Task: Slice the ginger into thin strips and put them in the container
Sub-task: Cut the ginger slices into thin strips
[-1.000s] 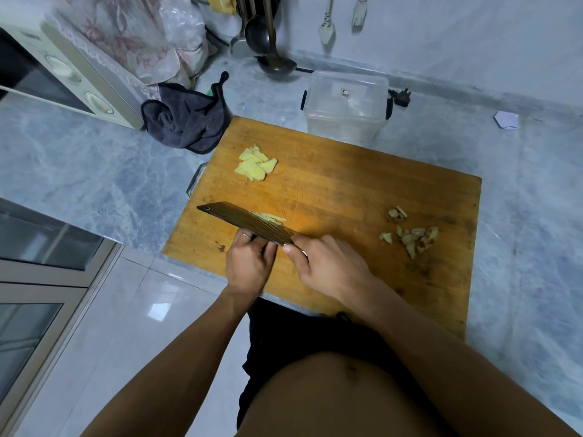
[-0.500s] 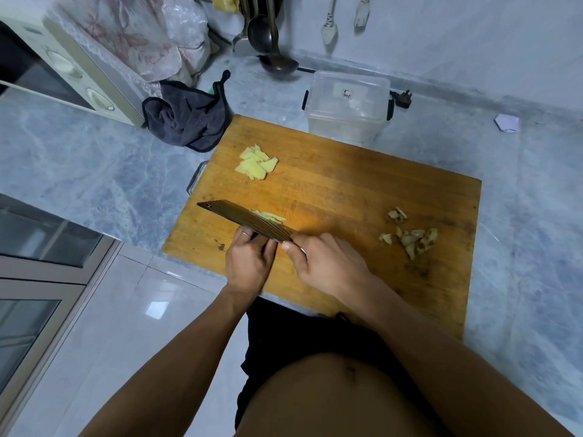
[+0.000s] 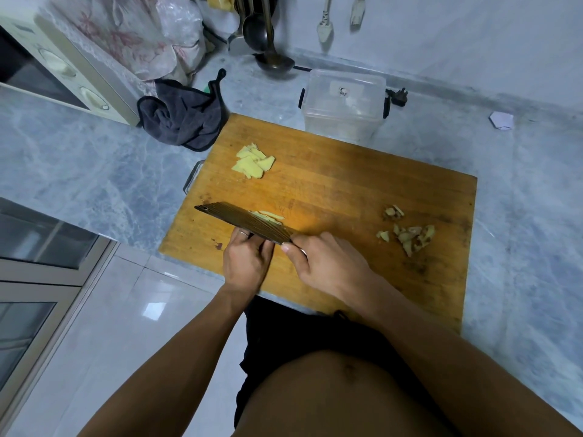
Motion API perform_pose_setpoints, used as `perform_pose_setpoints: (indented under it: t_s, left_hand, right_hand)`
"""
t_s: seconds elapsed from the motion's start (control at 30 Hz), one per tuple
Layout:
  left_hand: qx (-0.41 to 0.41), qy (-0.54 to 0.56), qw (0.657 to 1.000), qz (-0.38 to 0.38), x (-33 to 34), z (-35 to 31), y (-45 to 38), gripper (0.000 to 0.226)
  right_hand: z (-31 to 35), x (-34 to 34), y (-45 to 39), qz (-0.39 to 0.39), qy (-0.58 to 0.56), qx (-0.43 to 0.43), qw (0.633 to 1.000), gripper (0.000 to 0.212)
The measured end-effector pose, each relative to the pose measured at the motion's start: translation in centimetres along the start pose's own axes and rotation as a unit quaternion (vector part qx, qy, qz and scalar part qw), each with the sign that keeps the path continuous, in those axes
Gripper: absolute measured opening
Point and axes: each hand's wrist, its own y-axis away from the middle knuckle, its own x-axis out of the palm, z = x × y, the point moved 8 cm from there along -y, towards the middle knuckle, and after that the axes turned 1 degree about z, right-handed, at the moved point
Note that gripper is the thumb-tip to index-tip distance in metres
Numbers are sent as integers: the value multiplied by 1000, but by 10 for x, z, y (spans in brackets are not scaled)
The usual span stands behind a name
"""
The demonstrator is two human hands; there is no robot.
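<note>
One clear lidded container (image 3: pixel 344 105) stood just behind the cutting board (image 3: pixel 347 190), only a small speck visible through its lid. The right hand (image 3: pixel 328 263) gripped the cleaver (image 3: pixel 243 225); the left hand's (image 3: pixel 247 263) curled fingers steadied the ginger (image 3: pixel 268 215) beside the blade, and ginger slices (image 3: pixel 252 160) lay farther back

Grey-blue marbled stone table (image 3: pixel 94 171). On it: large rectangular wooden cutting board (image 3: pixel 362 190) at the near edge, centre; clear plastic lidded container (image 3: pixel 344 105) touching the board's far edge; crumpled dark grey cloth (image 3: pixel 183 118) just beside the board's far-left corner; cream microwave oven (image 3: pixel 63 67) far left; small white folded paper scrap (image 3: pixel 501 120) far right; black plug (image 3: pixel 398 96) just right of container.
</note>
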Motion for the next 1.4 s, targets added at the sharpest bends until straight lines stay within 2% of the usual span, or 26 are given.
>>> perform_pose_setpoints:
  t_s: [0.43, 0.7, 1.17, 1.4]
  left_hand:
    - [7, 9, 1000, -2, 0, 1, 0, 33]
    - [1, 6, 1000, 14, 4, 5, 1, 34]
    - [8, -6, 1000, 18, 0, 0, 0, 33]
    - [-3, 12, 1000, 12, 1, 2, 1, 30]
  right_hand:
    - [-2, -3, 2, -8, -30, -16, 999, 47]
    - [-4, 1, 0, 15, -52, -1, 999, 46]
    - [2, -4, -6, 16, -38, 6, 999, 49]
    - [-6, -7, 1, 29, -59, -7, 998, 43]
